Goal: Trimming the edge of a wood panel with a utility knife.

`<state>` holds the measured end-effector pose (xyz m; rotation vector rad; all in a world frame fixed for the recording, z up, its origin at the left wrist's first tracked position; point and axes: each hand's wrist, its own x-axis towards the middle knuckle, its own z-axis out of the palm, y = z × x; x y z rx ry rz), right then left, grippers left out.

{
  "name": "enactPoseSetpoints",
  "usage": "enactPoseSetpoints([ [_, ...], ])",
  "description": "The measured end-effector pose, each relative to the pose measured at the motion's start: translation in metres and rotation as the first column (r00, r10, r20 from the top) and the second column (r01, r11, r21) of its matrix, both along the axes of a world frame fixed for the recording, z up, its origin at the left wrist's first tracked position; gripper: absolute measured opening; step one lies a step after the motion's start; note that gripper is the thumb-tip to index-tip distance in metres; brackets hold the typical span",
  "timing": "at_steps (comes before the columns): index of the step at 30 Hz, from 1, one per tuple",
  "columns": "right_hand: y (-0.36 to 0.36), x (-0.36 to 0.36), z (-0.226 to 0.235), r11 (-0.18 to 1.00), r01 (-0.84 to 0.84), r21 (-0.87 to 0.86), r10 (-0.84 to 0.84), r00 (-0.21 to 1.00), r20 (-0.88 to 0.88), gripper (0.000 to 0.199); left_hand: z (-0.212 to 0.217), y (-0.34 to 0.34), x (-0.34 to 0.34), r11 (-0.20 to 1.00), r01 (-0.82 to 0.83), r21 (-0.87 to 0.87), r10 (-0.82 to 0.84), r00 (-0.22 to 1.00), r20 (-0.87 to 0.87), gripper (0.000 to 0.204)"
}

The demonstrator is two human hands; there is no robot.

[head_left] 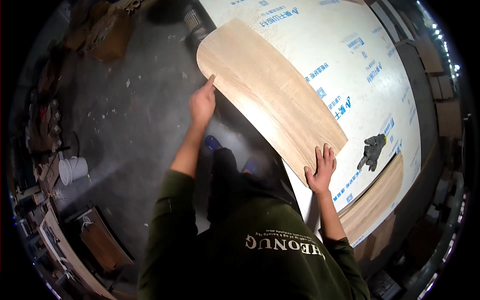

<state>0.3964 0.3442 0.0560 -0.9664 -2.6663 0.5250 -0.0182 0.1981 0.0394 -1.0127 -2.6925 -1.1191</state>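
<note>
Pressing down on a pale wood-grain veneer sheet (270, 95), both hands are working its near long edge: the left hand (202, 102) is reaching far out, fingers loosely together with the index finger extended and touching the sheet's edge near its far rounded corner, while the right hand (321, 170) is lying flat and spread, palm down, on the sheet's near corner. The sheet is lying on a large white worktop (360, 75) covered in protective film with blue printing, along the worktop's near-left edge, its long axis running from the far left corner down toward the near right, so it is stretching between the two hands; the right hand is sitting closer to the body, the left arm is almost fully extended. A grey work glove (372, 150) is lying on the worktop just beyond the sheet's near end, apart from the right hand. Another wood-tone strip (375, 200) is showing at the worktop's near right edge. Below left, a stained concrete floor (125, 125) is carrying a white bucket (72, 170), cardboard boxes (107, 35) and clutter along the wall.
</note>
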Motion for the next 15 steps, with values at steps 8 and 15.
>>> enactPoseSetpoints([
  [8, -0.013, -0.073, 0.006, 0.998, -0.003, 0.059, 0.001, 0.999, 0.035, 0.069, -0.008, 0.017, 0.059, 0.975, 0.175, 0.135, -0.18, 0.983, 0.028, 0.043],
  [15, -0.006, -0.085, 0.008, 0.998, 0.017, -0.057, -0.014, 0.999, 0.04, 0.062, 0.009, -0.027, 0.165, 0.764, 0.645, -0.024, -0.642, 0.763, 0.066, 0.043],
])
